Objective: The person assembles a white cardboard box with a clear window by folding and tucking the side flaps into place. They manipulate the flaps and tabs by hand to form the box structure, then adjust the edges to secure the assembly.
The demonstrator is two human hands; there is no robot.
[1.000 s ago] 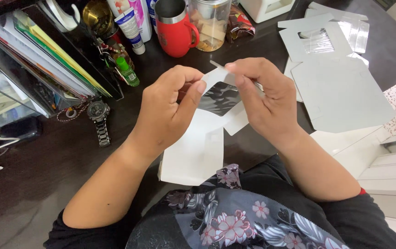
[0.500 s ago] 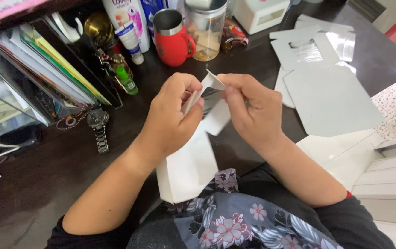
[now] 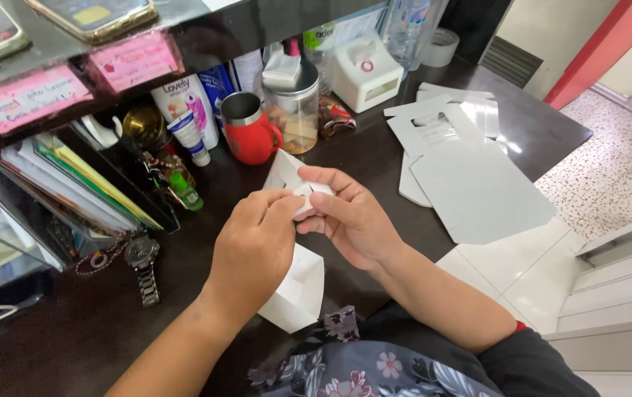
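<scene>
Left hand (image 3: 253, 246) and right hand (image 3: 352, 217) both pinch flap of white cardboard box blank (image 3: 297, 283), mid-worktop (image 3: 73, 338), red mug (image 3: 250, 132) at 11 o'clock. Crease squarely along score, fingers (image 3: 323, 202) close to fold.

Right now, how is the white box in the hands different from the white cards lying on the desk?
The box is partly folded up and held by both hands; the cards lie flat and untouched. The box sits close to the person; the cards lie further right. Both are plain white card.
</scene>
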